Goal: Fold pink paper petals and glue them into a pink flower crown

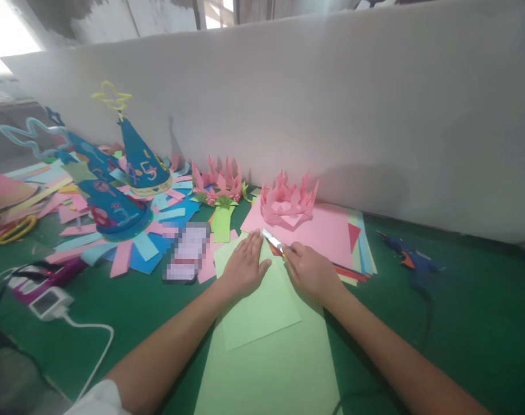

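My left hand [245, 265] lies flat on a light green sheet [262, 314], fingers pointing away from me and thumb out to the right. In my right hand [308, 268] is a utility knife [272, 240], its tip toward the upper left at the far part of the sheet, near my left fingertips. Under the smaller sheet lies a larger light green sheet [271, 380] that reaches to the near edge of the view. The fingers of my right hand wrap round the knife's handle, which is mostly hidden.
Pink paper crowns [288, 204] stand behind my hands, one on stacked coloured paper [331, 236]. A glue gun [413, 259] lies right. Left are a phone [188, 253], blue cone hats [143, 158], paper strips, scissors [18, 229] and a white cable [110, 340].
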A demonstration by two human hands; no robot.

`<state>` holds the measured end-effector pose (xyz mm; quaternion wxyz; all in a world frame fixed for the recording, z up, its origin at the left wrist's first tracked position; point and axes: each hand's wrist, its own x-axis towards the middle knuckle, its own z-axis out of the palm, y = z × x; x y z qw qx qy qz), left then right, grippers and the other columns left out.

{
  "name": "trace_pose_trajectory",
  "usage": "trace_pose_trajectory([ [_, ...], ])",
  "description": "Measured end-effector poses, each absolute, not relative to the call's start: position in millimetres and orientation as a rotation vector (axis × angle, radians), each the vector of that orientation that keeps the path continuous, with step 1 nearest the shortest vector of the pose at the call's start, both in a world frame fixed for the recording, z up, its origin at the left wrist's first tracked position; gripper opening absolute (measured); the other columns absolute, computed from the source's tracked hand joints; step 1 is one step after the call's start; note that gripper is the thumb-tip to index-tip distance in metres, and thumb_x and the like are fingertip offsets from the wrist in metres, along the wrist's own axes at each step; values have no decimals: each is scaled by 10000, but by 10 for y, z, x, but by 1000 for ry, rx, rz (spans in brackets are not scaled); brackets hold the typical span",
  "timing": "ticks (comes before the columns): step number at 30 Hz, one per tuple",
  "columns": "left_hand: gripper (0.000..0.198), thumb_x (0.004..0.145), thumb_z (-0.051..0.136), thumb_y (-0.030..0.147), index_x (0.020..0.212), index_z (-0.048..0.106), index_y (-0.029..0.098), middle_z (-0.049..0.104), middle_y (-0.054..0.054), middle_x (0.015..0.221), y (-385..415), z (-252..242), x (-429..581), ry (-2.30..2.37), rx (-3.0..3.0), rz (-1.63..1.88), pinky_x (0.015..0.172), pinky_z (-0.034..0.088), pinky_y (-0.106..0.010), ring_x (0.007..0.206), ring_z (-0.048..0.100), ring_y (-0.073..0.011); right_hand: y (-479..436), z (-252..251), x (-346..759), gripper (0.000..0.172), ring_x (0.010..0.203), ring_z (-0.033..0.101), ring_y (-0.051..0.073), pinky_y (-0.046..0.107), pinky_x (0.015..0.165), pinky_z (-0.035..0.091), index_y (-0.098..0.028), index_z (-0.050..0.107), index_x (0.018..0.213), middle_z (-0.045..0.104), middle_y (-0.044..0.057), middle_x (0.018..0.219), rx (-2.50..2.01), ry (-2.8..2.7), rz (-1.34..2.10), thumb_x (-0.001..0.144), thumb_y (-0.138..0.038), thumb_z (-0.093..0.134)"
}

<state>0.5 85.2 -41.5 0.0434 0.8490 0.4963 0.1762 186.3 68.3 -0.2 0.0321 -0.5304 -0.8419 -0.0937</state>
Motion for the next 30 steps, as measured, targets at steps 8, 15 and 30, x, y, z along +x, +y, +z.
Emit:
trace_pose_trajectory([
  [8,410,896,383,384,1210,416,123,283,-183,1447,838,-367,9,1509,2588,628,1078,266,-462,1362,210,-272,637,6,2376,330,732,545,192,275,503,300,-168,554,1183,616,78,888,-1739,-2503,-465,913,-244,379],
  [15,258,871,437,364,1023,485,162,323,-168,1398,809,-300,27,1529,2591,704,1072,261,-475,1329,247,-296,439,-44,2408,277,886,542,227,338,798,415,-113,615,1045,633,120,980,-1546,-2402,-437,902,-219,402],
  [30,300,826,505,338,1071,475,166,439,-146,1231,831,-336,20,1597,2473,875,982,320,-466,1179,391,-286,133,-81,2186,320,869,592,216,343,757,480,-208,623,1114,647,81,949,-1560,-2198,306,882,-303,425],
])
